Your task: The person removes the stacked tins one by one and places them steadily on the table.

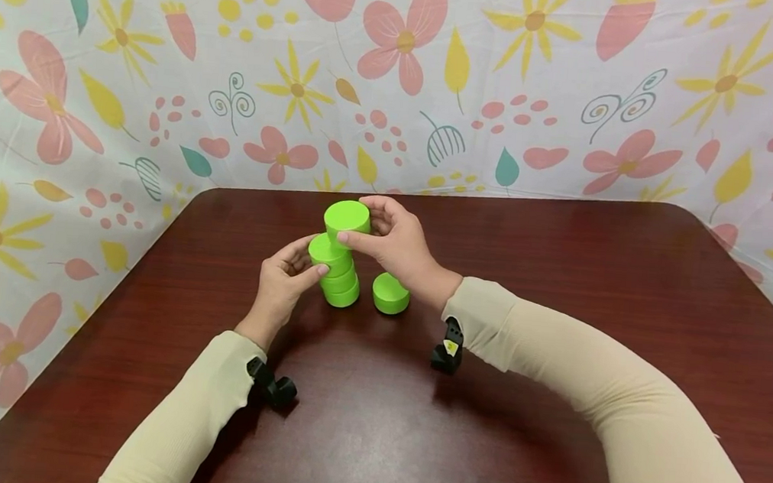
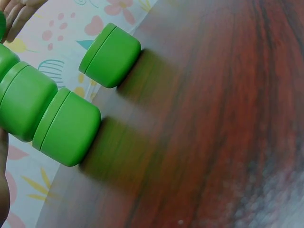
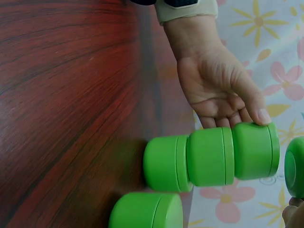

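Observation:
Three small green round lidded jars (image 1: 339, 287) stand in a stack on the table, the column slightly uneven. My left hand (image 1: 279, 282) grips the uppermost one, and in the right wrist view its thumb (image 3: 259, 107) presses that jar near the lid. Above the stack, my right hand (image 1: 406, 242) holds another green jar (image 1: 347, 219) between thumb and fingers. A gap shows between this held jar (image 3: 295, 167) and the stack top in the right wrist view. To the right of the stack, a single green jar (image 1: 391, 296) stands upright on the table, below my right hand.
The dark reddish-brown wooden table (image 1: 370, 424) has a glossy surface. Behind it and along the left hangs a white cloth (image 1: 342, 115) printed with flowers and leaves. Black wrist cameras (image 1: 447, 354) are strapped at both cuffs, close over the table.

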